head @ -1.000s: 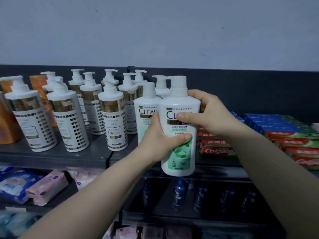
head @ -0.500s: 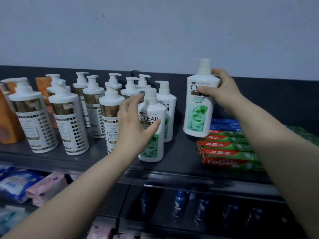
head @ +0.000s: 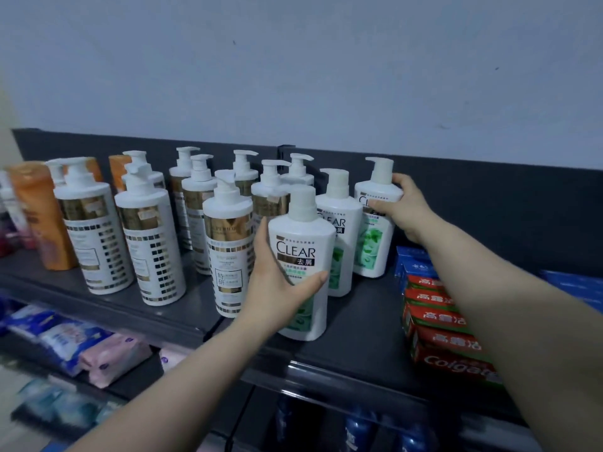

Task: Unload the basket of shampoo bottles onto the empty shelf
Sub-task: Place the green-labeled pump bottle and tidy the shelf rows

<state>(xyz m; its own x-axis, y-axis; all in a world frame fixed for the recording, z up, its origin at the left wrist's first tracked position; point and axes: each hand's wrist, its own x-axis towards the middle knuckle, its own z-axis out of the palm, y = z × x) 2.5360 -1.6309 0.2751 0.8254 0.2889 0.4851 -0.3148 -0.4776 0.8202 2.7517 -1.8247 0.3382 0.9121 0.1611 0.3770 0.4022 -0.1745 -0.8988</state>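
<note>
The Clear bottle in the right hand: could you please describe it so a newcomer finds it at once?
On the dark shelf, three white-and-green Clear bottles form a row left of the Colgate boxes. It is the rearmost bottle, nearest the back panel; the right hand grips its shoulder.

Bare shelf (head: 365, 331) lies open between the Clear bottles (head: 339, 223) and the toothpaste boxes (head: 437, 318).

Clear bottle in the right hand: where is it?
Head view, right of centre: the Clear bottle is upright far back on the shelf, between a second Clear bottle and the Colgate boxes.
</note>
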